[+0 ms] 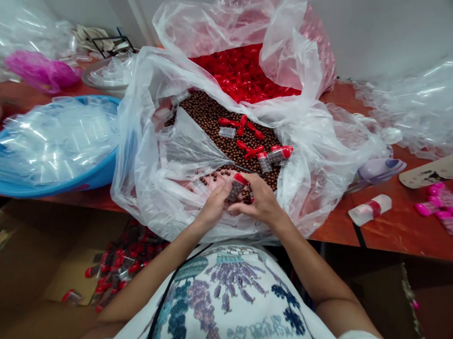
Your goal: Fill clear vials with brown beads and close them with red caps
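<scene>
1. The jar (234, 189) is between the fingertips of both hands, low in the near part of the bag (140, 133). It looks dark inside, and its red cap (240, 178) is at the end away from the body.
2. The left hand (216, 202) has its fingers bent in against the jar's left side, pinching it. The right hand (261, 198) curves round from the other side, index finger by the cap, thumb nearer the body; its fingers are closed in on the jar too, though their exact grip is partly hidden.
3. The step in hand seems to be closing a bead-filled jar. Whether the cap is fully seated, I cannot tell.
4. If it is loose, the move calls for a steady left pinch and firm right-hand pressure on the cap, with the jar kept from tipping.
5. Just beyond the fingers lie brown beads (207, 112), with loose red lids (248, 150), an uncapped clear tube (227, 132) and two capped jars (272, 157) on them.
6. Farther beyond the fingers is a heap of red pieces (244, 71); well to their left, a blue basin (21, 193) of clear containers; below left, a pile of red-capped jars (124, 260).
</scene>
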A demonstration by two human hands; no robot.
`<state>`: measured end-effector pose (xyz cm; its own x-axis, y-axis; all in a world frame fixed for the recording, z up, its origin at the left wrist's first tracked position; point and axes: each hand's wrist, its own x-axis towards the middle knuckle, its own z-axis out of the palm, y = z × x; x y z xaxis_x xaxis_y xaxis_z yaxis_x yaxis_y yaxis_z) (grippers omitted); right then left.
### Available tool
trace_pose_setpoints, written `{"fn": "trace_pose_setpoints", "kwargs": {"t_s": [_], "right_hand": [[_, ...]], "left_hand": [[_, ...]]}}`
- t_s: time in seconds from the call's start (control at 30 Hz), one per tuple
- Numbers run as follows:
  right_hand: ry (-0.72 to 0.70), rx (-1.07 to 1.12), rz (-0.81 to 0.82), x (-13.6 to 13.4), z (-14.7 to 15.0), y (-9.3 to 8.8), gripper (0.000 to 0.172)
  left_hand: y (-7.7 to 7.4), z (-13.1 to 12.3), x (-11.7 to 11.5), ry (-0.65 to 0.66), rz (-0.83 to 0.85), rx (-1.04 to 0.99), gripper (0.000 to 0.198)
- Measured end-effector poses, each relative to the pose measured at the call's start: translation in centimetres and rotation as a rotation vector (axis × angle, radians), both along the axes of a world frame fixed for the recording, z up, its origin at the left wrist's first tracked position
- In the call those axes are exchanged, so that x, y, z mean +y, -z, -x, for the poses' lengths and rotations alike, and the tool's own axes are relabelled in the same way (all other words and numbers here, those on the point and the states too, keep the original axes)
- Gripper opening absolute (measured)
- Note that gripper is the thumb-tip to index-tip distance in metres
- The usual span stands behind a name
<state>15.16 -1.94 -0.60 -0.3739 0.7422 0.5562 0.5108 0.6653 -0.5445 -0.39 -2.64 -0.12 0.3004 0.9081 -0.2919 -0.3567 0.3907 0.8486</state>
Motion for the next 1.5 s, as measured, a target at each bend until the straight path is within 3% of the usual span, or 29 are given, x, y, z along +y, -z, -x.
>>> {"fn": "trace_pose_setpoints", "kwargs": {"t_s": [0.17, 0.57, 0.8, 1.07, 1.23, 1.33, 1.4, 1.5], "right_hand": [[-0.007, 0.094, 0.038, 0.2, -0.3, -0.1, 0.026], [-0.073, 0.114, -0.058, 0.0, -1.2, 0.7, 0.033], [0.214, 0.302, 0.021, -1.7, 1.0, 0.2, 0.027], [0.224, 0.329, 0.135, -1.9, 1.3, -0.4, 0.023], [0.105, 0.179, 0.096, -1.6, 0.7, -0.9, 0.028], [0.063, 0.097, 0.061, -1.6, 0.8, -0.3, 0.056], [0.063, 0.078, 0.066, -1.6, 0.9, 0.3, 0.074], [0.046, 0.043, 0.082, -1.5, 1.2, 0.6, 0.075]], "left_hand": [[0.7, 0.6, 0.1, 0.073, -0.053, 0.08, 0.051], [-0.4, 2.1, 0.2, 0.227, -0.266, 0.243, 0.044], [0.2, 1.0, -0.4, 0.191, -0.244, 0.157, 0.042], [0.0, 0.7, -0.7, 0.131, -0.217, 0.167, 0.042], [-0.5, 0.7, -0.6, 0.059, -0.261, 0.234, 0.044], [-0.4, 0.8, -0.5, -0.014, -0.253, 0.248, 0.042], [-0.3, 0.9, -0.4, 0.035, -0.16, 0.191, 0.043], [-0.2, 0.9, 0.2, 0.162, 0.045, 0.039, 0.053]]}}
